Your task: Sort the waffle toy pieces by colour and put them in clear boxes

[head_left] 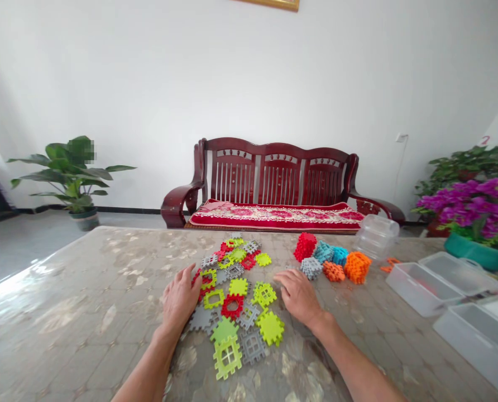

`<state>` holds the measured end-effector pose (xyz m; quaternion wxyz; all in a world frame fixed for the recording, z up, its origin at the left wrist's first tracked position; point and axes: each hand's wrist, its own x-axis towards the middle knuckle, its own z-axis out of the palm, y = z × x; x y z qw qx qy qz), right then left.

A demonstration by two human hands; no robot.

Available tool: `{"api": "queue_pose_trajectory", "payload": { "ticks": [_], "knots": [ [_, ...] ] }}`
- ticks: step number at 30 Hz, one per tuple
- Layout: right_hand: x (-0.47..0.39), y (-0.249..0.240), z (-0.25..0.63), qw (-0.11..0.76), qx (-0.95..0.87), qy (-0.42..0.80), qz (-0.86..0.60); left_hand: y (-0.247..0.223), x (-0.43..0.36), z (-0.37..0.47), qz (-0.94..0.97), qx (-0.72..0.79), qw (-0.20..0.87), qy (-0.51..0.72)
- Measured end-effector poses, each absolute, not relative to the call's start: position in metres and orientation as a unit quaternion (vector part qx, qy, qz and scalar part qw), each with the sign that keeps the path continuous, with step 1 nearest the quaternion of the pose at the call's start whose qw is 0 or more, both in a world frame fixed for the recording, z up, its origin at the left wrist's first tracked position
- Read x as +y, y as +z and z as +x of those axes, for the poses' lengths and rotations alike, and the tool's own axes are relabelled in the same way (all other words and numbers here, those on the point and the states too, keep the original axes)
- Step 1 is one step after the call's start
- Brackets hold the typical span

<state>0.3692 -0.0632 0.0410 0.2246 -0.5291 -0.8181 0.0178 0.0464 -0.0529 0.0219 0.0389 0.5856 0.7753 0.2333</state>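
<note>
Head: cubes (325,252) nr R hand (298,294)

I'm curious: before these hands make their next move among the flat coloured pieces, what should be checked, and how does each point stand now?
1. Left hand beside the flat pieces: ok, at their left edge.
2. Right hand empty: cannot tell; its palm faces down.
3. Flat pieces lying separately: not ok; several overlap.
4. Bumpy blocks apart from the flat pieces: ok, grouped to the right.
5. Contents of the plastic boxes fully visible: not ok; cloudy walls obscure them.
</note>
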Motion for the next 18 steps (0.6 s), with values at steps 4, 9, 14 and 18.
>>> {"api": "queue_pose_trajectory", "payload": {
  "ticks": [4, 9, 14, 18],
  "knots": [
    [-0.081, 0.023, 0.362, 0.256, -0.805, 0.08, -0.529, 0.016, -0.051, 0.046, 0.613, 0.759, 0.024, 0.216],
    [-0.089, 0.018, 0.357, 0.246, -0.808, 0.052, -0.533, 0.015, -0.052, 0.049, 0.642, 0.745, 0.015, 0.181],
    [-0.086, 0.02, 0.354, 0.22, -0.799, 0.013, -0.559, 0.017, -0.054, 0.063, 0.659, 0.733, 0.025, 0.169],
    [-0.087, 0.02, 0.355, 0.218, -0.775, 0.002, -0.593, 0.018, -0.052, 0.075, 0.684, 0.708, 0.042, 0.168]
  ]
}}
